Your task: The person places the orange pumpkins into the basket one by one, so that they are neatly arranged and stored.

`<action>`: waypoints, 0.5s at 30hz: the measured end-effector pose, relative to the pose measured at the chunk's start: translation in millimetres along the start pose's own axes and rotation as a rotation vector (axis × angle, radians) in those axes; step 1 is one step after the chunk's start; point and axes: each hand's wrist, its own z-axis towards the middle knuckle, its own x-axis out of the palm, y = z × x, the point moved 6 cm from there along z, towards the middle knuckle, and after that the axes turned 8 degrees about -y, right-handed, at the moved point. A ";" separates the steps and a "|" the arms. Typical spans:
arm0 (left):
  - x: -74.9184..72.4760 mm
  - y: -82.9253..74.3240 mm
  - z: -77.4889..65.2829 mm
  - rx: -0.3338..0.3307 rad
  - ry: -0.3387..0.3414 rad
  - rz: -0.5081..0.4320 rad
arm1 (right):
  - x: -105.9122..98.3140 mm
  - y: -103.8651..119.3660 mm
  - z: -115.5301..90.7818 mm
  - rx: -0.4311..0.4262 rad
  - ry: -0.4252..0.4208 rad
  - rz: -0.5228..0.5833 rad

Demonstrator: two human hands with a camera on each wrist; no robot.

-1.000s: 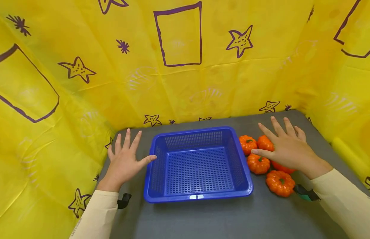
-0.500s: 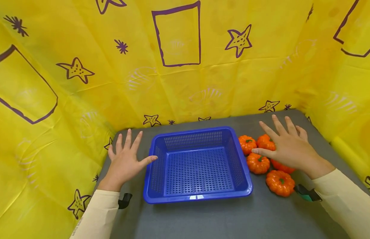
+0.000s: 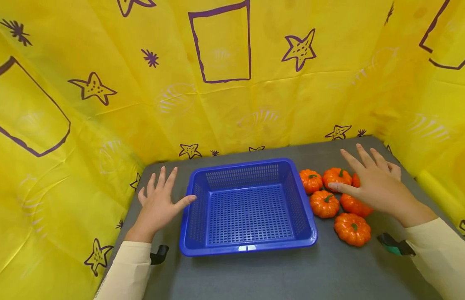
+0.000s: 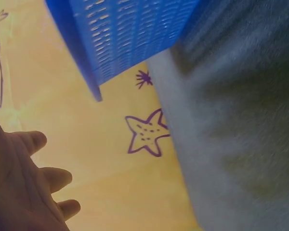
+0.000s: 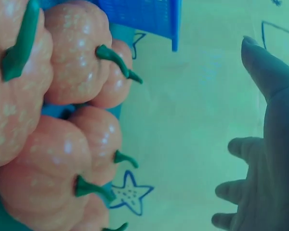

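A blue perforated plastic basket sits in the middle of the grey table with nothing in it. To its left my left hand hovers with fingers spread, the thumb overlapping the basket's left rim in the head view. My right hand is held over the cluster of orange pumpkins, palm down and fingers apart, touching none of them. Several pumpkins with green stems stand right of the basket; my hand partly hides those at the back. In the right wrist view the pumpkins appear beside my spread fingers.
Yellow cloth printed with purple starfish hangs at the back and both sides of the grey table. A black strap hangs under the left wrist, and a black and green one under the right.
My right hand has shifted to the right, uncovering more of the back pumpkins. The left hand has tilted slightly; the basket and pumpkins stay where they were.
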 end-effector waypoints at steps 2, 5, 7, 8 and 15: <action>3.9 3.7 -0.5 -0.010 0.002 -0.049 | -0.2 -6.8 -1.9 0.021 -0.007 0.040; 10.9 10.3 -1.1 -0.027 0.011 -0.143 | 0.4 -18.2 -4.7 0.044 -0.027 0.101; 16.5 15.1 -1.8 -0.036 0.016 -0.215 | 1.1 -26.5 -7.0 0.064 -0.047 0.149; 19.7 17.7 -2.0 -0.039 0.017 -0.247 | 2.0 -31.0 -8.2 0.073 -0.057 0.173; 44.8 28.7 -5.7 -0.112 0.046 -0.485 | 15.2 -58.1 -17.8 0.102 -0.098 0.371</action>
